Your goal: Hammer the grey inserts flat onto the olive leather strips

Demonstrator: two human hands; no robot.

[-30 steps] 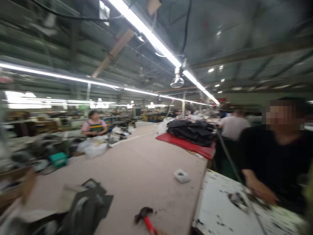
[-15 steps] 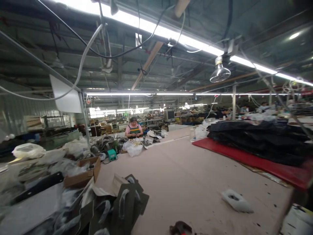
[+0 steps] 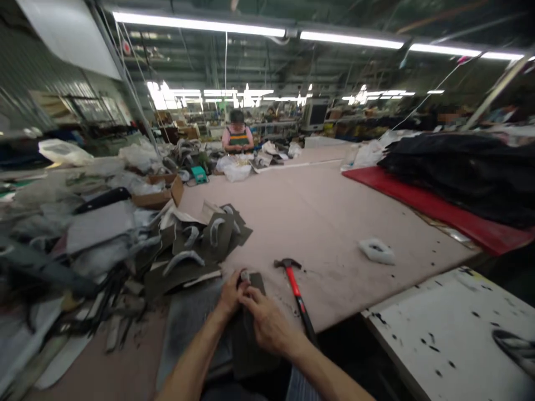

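My left hand [image 3: 229, 295] and my right hand [image 3: 265, 320] meet at the front of the table, both with fingers closed. Between their fingertips is a small pale, shiny piece [image 3: 244, 275], too blurred to name. Below my hands lies a dark olive panel [image 3: 253, 353], partly hidden by my right hand and forearm. Under it, to the left, is a grey flat board [image 3: 190, 326]. A claw hammer [image 3: 295, 284] with a red and black handle rests just right of my right hand.
Left of my hands are olive pieces with plastic-wrapped handles [image 3: 217, 231], a cardboard box [image 3: 156, 192] and scattered tools [image 3: 112, 301]. A white roll [image 3: 376, 250] lies at right. Black material [image 3: 463, 172] is stacked on a red sheet [image 3: 401, 192]. A person [image 3: 237, 133] sits across the table.
The view has tilted down, bringing both my hands, the olive panel and the whole hammer into sight. The ceiling lamps have moved up or out of the picture.
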